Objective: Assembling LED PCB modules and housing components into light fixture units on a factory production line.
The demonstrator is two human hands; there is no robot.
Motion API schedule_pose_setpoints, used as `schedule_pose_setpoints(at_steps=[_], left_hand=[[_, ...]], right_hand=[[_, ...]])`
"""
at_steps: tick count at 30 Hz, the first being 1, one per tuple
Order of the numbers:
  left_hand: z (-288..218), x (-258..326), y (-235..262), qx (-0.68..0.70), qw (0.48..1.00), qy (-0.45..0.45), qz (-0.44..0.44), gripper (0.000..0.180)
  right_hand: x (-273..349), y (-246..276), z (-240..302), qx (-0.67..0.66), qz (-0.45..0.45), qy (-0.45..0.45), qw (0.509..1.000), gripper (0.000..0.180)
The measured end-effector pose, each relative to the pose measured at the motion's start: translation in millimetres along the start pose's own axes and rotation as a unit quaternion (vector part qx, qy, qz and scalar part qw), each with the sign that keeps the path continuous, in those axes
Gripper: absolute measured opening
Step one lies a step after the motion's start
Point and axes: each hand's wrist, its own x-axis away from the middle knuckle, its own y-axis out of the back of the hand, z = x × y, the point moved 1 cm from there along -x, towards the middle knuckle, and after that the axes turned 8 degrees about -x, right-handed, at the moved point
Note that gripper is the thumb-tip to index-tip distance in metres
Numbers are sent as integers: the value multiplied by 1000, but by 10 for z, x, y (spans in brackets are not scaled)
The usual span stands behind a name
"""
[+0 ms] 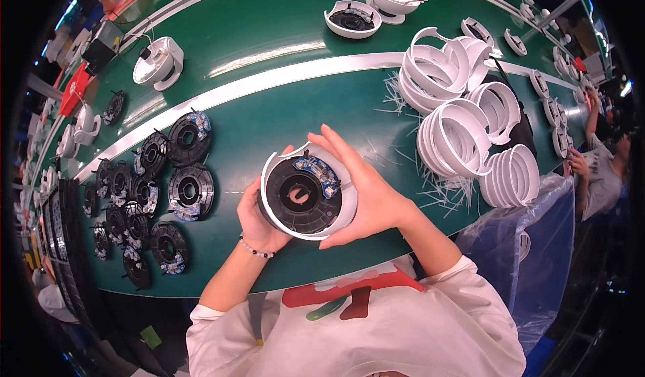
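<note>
Between my two hands, in front of my chest, is a white round plastic housing [348,208] with its open side up. A black disc [313,214] with a round hole in the middle sits inside its rim. On the disc's upper right edge is a blue circuit board [318,173] with small parts. My left hand [254,217], with a beaded bracelet at the wrist, is closed around the housing's left side; its fingers are partly hidden behind it. My right hand [368,199] grips the right side, thumb low and fingers along the upper edge.
Several black discs with blue boards [191,192] lie on the green table at left. Stacked white housings [451,138] and thin white strips [449,187] are at right, near a clear plastic bag [537,243]. Beyond the pale strip stand white assembled units [159,63]. Another person [601,169] works far right.
</note>
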Motion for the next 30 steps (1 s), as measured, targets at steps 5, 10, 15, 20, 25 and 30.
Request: schedule_pose_setpoints(at_steps=[5, 10, 15, 20, 25, 30], left_hand=[[5, -10, 171, -100, 993, 41, -51, 39], [-34, 12, 136, -249, 965, -33, -78, 33], [-301, -16, 151, -284, 952, -78, -80, 34], [2, -17, 85, -221, 970, -45, -89, 36], [-43, -35, -18, -1, 1000, 1, 1, 43], [-14, -48, -2, 20, 998, 54, 16, 46]], right_hand=[[38, 19, 144, 131, 5, 24, 991, 122], [93, 178, 250, 56, 13, 20, 998, 122], [201, 431, 194, -154, -129, 71, 977, 124], [141, 16, 163, 65, -45, 39, 996, 118], [112, -89, 184, 142, -43, 65, 987, 117], [98, -18, 108, 61, -26, 51, 996, 114]])
